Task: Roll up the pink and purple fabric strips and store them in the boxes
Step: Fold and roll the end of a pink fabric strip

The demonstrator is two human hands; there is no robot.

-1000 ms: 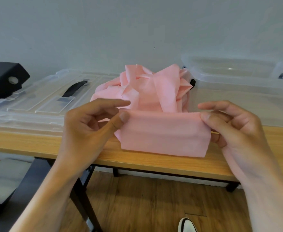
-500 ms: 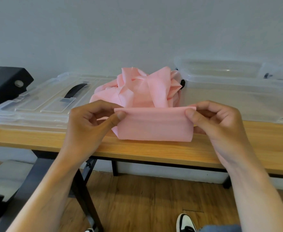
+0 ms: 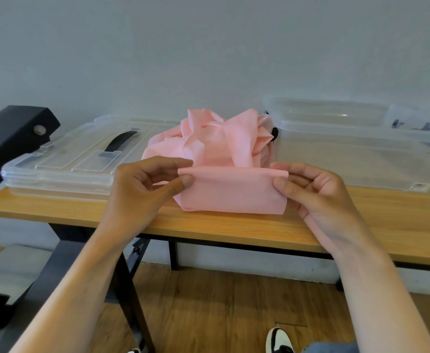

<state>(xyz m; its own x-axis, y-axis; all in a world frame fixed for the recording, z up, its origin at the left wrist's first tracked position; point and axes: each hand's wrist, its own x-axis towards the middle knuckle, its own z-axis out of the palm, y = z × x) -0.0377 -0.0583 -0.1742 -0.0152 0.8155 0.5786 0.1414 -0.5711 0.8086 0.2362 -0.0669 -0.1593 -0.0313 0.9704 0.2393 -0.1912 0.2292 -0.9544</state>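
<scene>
Centrally, a pink fabric strip (image 3: 231, 193) is held stretched flat just above the front part of the wooden worktop (image 3: 234, 228), its lower edge touching or nearly touching the wood and its top edge folded over into a narrow roll. The left end of that rolled edge is pinched by the left hand (image 3: 142, 189), thumb in front and fingers curled behind; the right end is pinched the same way by the right hand (image 3: 318, 192). Both grips are thus clamped on the strip. Right behind it, a crumpled heap of pink fabric (image 3: 213, 141) is piled on the worktop. To the left of the heap a clear plastic lid (image 3: 63, 164) with a black handle (image 3: 121, 141) is laid flat; to the right an open clear box (image 3: 356, 149) is set. A black object (image 3: 7, 138) is seen at the far left, and a shoe (image 3: 278, 340) on the wooden floor below.
</scene>
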